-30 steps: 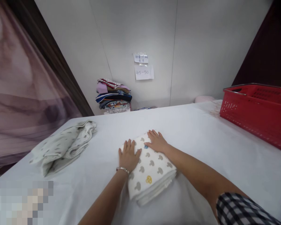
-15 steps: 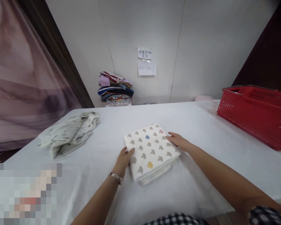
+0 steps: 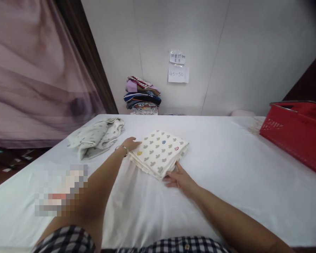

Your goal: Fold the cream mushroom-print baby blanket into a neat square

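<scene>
A folded white cloth lies on the white-covered table, printed with grey mushroom shapes and a few blue, red and yellow ones. Its folded layers show along the near edges. My left hand, with a bracelet at the wrist, rests against the cloth's left corner, fingers stretched out. At the near right edge, my right hand touches the cloth with its thumb and fingers spread apart; some fingertips are partly hidden at the edge.
A crumpled pale patterned cloth lies at the table's left. Behind the table stands a pile of folded fabrics by the wall. A red plastic basket sits at the right. One patch of the left tabletop is pixelated.
The folded cloth has been turned on the table, its yellow mushroom now at the left. My left hand has gone to its far left, my right hand to its near edge. The view has shifted left.
</scene>
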Motion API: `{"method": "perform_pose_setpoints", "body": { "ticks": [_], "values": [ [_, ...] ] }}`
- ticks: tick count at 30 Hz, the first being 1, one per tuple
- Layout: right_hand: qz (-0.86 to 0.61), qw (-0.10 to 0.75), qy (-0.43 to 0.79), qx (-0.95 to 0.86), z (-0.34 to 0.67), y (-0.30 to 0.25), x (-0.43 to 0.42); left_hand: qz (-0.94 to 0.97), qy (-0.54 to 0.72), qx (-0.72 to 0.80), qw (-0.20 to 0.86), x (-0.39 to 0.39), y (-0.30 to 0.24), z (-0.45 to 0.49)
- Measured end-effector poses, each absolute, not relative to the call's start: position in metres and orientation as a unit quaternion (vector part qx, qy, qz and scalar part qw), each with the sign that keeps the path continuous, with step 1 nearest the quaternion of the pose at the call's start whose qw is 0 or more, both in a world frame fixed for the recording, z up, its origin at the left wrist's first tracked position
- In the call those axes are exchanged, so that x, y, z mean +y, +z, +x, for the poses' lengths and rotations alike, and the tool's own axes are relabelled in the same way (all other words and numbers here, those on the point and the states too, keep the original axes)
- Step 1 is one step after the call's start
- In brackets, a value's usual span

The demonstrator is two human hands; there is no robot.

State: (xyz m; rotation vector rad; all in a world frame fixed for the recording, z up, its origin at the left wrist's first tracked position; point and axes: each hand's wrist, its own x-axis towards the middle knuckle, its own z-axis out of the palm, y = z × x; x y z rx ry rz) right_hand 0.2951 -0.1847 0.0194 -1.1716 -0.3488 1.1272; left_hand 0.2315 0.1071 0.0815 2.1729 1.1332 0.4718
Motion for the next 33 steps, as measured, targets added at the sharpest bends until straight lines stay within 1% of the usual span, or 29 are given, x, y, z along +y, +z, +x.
{"method": "perform_pose_setpoints", "body": {
  "ticks": [3, 5, 7, 9, 12, 16, 18, 21, 23, 26, 33],
  "values": [
    [-0.505, 0.692, 0.493, -0.150, 0.288, 0.013, -0.185, 0.862, 0.185, 0.387, 0.270, 0.083, 0.076, 0.216],
    [-0.496, 0.702, 0.491, -0.141, 0.289, 0.013, -0.187, 0.908, 0.215, 0.293, 0.211, 0.049, 0.069, 0.206],
    [-0.498, 0.705, 0.487, -0.133, 0.291, 0.014, -0.187, 0.942, 0.214, 0.187, 0.181, 0.010, 0.063, 0.200],
    [-0.500, 0.709, 0.479, -0.131, 0.291, 0.015, -0.186, 0.958, 0.206, 0.128, 0.153, -0.026, 0.058, 0.198],
    [-0.508, 0.706, 0.477, -0.130, 0.296, 0.014, -0.188, 0.967, 0.198, 0.116, 0.109, -0.062, 0.053, 0.203],
    [-0.577, 0.683, 0.430, -0.124, 0.322, 0.015, -0.197, 0.974, 0.149, 0.152, 0.081, -0.073, 0.050, 0.217],
    [-0.616, 0.679, 0.379, -0.125, 0.343, 0.016, -0.200, 0.972, 0.114, 0.183, 0.097, -0.068, 0.052, 0.223],
    [-0.687, 0.648, 0.297, -0.142, 0.375, 0.017, -0.200, 0.949, 0.081, 0.266, 0.149, -0.053, 0.062, 0.231],
    [-0.723, 0.625, 0.254, -0.146, 0.394, 0.015, -0.194, 0.928, 0.083, 0.305, 0.199, -0.042, 0.068, 0.235],
    [-0.752, 0.600, 0.219, -0.162, 0.414, 0.010, -0.180, 0.896, 0.101, 0.324, 0.285, -0.025, 0.071, 0.239],
    [-0.798, 0.537, 0.103, -0.252, 0.426, -0.003, -0.156, 0.782, 0.127, 0.374, 0.483, -0.006, 0.058, 0.242]
  ]
}}
